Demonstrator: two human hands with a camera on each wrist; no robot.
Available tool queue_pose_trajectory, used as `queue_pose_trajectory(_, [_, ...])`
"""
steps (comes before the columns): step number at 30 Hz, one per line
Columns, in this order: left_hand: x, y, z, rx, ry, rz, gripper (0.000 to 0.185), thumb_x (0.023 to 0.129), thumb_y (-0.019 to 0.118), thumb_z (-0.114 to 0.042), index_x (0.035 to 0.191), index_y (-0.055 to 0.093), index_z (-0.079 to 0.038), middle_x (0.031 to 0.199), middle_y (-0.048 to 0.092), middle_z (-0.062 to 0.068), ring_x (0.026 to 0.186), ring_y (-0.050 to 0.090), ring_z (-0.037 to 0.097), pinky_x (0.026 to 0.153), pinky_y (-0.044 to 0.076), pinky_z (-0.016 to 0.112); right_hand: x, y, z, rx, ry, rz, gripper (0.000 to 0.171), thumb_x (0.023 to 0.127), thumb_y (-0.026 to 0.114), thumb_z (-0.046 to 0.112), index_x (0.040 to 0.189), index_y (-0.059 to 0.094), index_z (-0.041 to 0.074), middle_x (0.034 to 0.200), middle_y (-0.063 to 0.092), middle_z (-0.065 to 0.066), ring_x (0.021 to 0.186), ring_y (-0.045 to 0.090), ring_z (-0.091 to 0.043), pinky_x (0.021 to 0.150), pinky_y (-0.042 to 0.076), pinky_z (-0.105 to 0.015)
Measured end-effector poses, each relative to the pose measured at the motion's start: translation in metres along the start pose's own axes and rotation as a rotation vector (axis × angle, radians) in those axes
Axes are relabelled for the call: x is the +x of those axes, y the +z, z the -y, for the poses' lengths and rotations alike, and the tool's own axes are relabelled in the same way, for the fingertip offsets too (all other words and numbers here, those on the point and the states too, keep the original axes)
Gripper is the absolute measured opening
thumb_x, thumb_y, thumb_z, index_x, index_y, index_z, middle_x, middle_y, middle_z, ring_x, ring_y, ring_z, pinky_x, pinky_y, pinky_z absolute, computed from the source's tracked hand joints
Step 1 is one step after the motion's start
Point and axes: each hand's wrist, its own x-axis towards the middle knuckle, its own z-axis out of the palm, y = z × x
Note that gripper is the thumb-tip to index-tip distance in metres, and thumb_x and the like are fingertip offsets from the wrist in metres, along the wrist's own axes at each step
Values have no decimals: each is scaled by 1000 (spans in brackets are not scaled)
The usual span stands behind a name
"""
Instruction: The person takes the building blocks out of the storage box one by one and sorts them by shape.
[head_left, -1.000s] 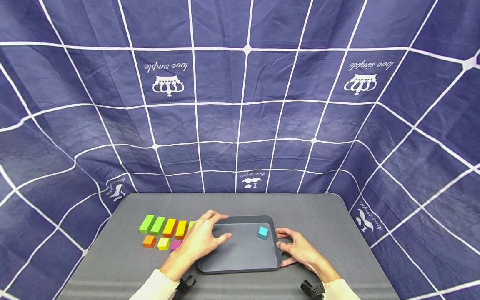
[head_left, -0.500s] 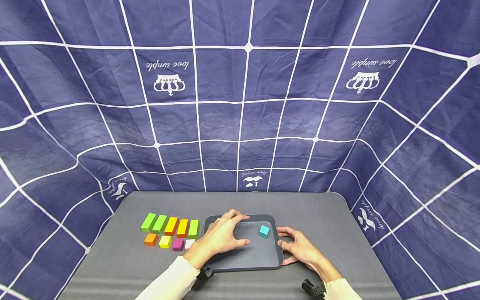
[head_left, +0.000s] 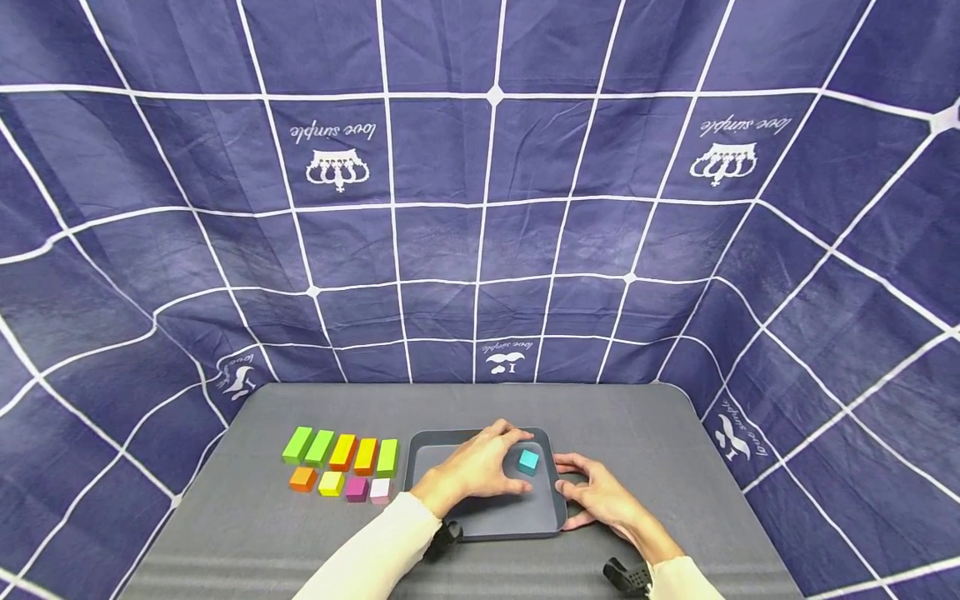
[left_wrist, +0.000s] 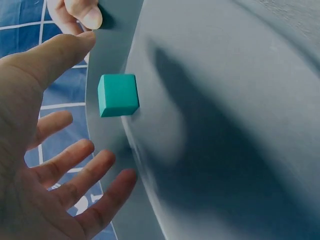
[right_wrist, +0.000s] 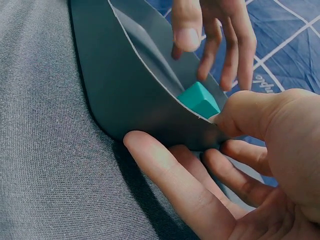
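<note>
A teal cube (head_left: 528, 462) lies near the right end of a shallow dark grey tray (head_left: 495, 530). Over the tray my left hand (head_left: 483, 467) is spread, thumb and fingers apart on the cube's left side. In the left wrist view a gap separates those fingers from the cube (left_wrist: 119, 95). My right hand (head_left: 596, 496) holds the tray's right end. The right wrist view has its thumb (right_wrist: 245, 112) at the rim and its fingers along the outer wall; the cube (right_wrist: 201, 100) sits just inside.
Left of the tray stand two rows of blocks: long green (head_left: 297, 445) and yellow-orange (head_left: 342, 452) ones behind, and orange (head_left: 302, 479), yellow (head_left: 331, 483), purple (head_left: 357, 489) and pale pink (head_left: 381, 490) cubes in front. A blue gridded curtain (head_left: 442, 242) surrounds the grey table (head_left: 615, 417).
My left hand has moved right across the tray, from its left end to beside the teal cube, uncovering the blocks at the left. The right hand stays at the tray's right end.
</note>
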Motion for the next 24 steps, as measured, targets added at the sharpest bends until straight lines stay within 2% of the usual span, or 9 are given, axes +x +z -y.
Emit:
queue_pose_trajectory(8, [14,8,-4,17,25,63,84,87,106,-40,162,69,-24,149,69,2,125,71,14,113,61,32,2,2,0,4,-1,7,65,113,67,5,170,41,-13,166,46,-41,113,80,-30,76,74,-55])
queue_pose_trajectory(12, [18,12,-4,29,45,71,70,90,104,-30,154,75,-24,146,71,1,125,71,14,111,61,30,2,3,0,7,3,1,66,113,68,4,170,41,-13,166,47,-41,114,80,-30,76,74,-55])
queue_pose_trajectory(17, [19,16,-3,32,92,38,43,97,97,-13,137,84,-22,124,77,-3,109,70,8,98,61,25,1,4,-1,2,6,-5,64,113,68,5,170,43,-11,165,48,-40,113,81,-29,76,74,-54])
queue_pose_trajectory(20, [19,16,-2,23,114,13,36,98,94,-8,131,86,-20,118,79,-3,103,70,5,95,61,23,1,3,-1,2,2,-7,64,113,69,5,170,43,-11,165,48,-39,113,80,-28,76,74,-54])
queue_pose_trajectory(24, [18,15,-3,10,130,-14,35,98,94,-7,130,86,-17,118,81,-1,105,72,6,95,63,24,2,2,0,6,6,-11,64,112,68,5,169,43,-12,164,49,-39,113,80,-28,77,74,-55])
